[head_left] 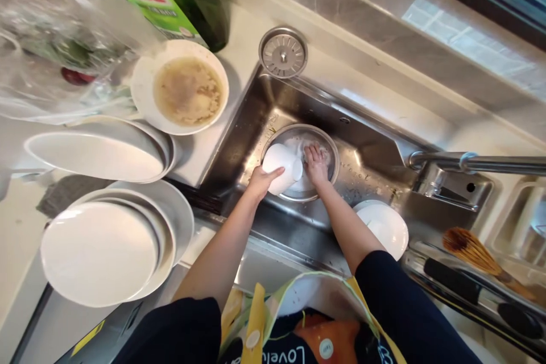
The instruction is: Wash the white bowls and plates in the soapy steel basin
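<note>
In my left hand (259, 183) is a white bowl (279, 169), tilted on its side over the round metal basin (336, 153). The thumb lies along the outside of the bowl and the fingers are behind it. My right hand (316, 166) reaches down into whitish, sudsy water (298, 142) in the same basin. Its fingers are stretched out, with the tips partly hidden by the suds; nothing can be made out in them. The basin stands inside the steel sink (362, 151). White dishes (381, 227) rest at the sink's right end, beside my right forearm.
Stacked white plates (100, 253) and tilted white dishes (98, 156) crowd the left counter. Behind them stand a bowl of brownish liquid (190, 91), a plastic bag (63, 62) and a green bottle (200, 0). A drain strainer (283, 52), faucet (482, 162) and bristle brush (473, 247) surround the sink.
</note>
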`<state>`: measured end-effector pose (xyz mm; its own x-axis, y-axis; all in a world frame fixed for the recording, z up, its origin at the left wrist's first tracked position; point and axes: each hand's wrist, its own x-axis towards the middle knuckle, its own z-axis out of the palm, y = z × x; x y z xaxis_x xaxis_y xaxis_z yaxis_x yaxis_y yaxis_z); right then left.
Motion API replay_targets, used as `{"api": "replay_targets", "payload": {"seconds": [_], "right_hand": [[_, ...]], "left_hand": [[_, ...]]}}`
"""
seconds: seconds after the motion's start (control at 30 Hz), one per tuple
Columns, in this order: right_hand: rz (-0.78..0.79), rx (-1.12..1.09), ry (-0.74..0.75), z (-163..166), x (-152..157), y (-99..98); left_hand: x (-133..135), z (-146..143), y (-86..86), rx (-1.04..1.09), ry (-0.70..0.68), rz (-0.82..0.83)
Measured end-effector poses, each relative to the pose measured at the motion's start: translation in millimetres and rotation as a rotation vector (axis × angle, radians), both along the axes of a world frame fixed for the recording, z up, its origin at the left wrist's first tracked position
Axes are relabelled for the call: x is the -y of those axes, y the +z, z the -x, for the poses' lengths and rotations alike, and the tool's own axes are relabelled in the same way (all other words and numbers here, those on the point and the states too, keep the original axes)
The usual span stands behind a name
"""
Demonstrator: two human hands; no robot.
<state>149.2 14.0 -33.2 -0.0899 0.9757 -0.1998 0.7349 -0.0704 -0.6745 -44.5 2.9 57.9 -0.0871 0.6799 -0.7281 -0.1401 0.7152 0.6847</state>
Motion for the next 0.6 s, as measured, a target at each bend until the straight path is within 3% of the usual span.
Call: {"api": "replay_targets", "payload": {"seconds": [0.07,0.13,0.27,0.33,0.4,0.5,0.6], "right_hand": [[0.072,-0.061,-0.001,1,-5,-0.3],[0.152,-0.156,-0.107,0,-8,8.7],[0.110,-0.413,-0.236,4,2,56.4],[0.054,-0.490,-0.132,14,11,82.8],[0.004,-0.478,0.086,27,15,99.8],[0.005,-0.367,0.239,44,6,99.1],[0.179,-0.219,0.018,47,-21,73.3]], "left_hand": [[1,1,-6.3,-0.041,-0.029,-0.007],[0,-1,-10.2,-0.031,-0.058,-0.016],[0,-10,-15.9,0.010,-0.090,-0.001],[2,-13,-19.9,0.018,-0.135,-0.020],[4,-14,-24.4,0.007,-0.196,-0.086],[5,-13,-29.3,-0.061,-0.229,-0.134],[6,-13,-30.3,-0.061,-0.197,-0.060]]}}
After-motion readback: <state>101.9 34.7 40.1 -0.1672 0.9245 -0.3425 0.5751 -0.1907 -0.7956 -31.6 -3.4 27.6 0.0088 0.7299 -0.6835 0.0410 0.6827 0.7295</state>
